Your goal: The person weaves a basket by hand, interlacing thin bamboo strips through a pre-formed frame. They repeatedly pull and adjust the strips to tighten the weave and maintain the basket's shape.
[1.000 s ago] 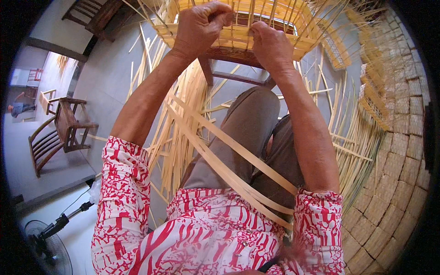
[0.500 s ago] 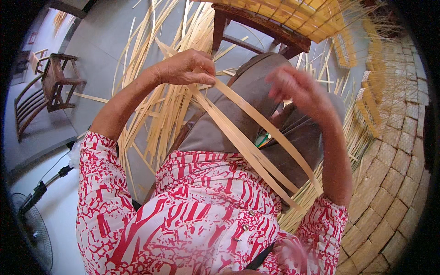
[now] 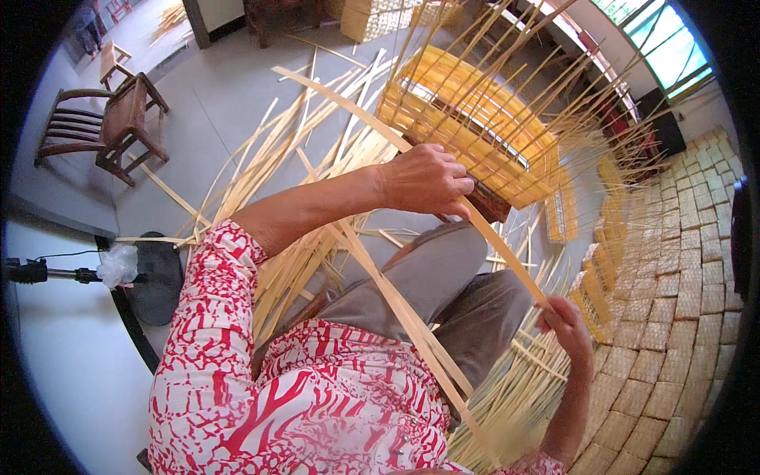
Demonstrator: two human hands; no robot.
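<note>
Now bamboo strip (image 3: 380,119) between left hand (image 3: 426,180) and right hand (image 3: 567,328)

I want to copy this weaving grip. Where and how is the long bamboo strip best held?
Probably along its flat middle span, from above, as the left hand does: fingers wrapped over the wide faces of the strip, not its thin edges. The right hand pinches the lower end near the lap. The strip is long and bowed, so two spaced holds should steady it beside the basket.
</note>
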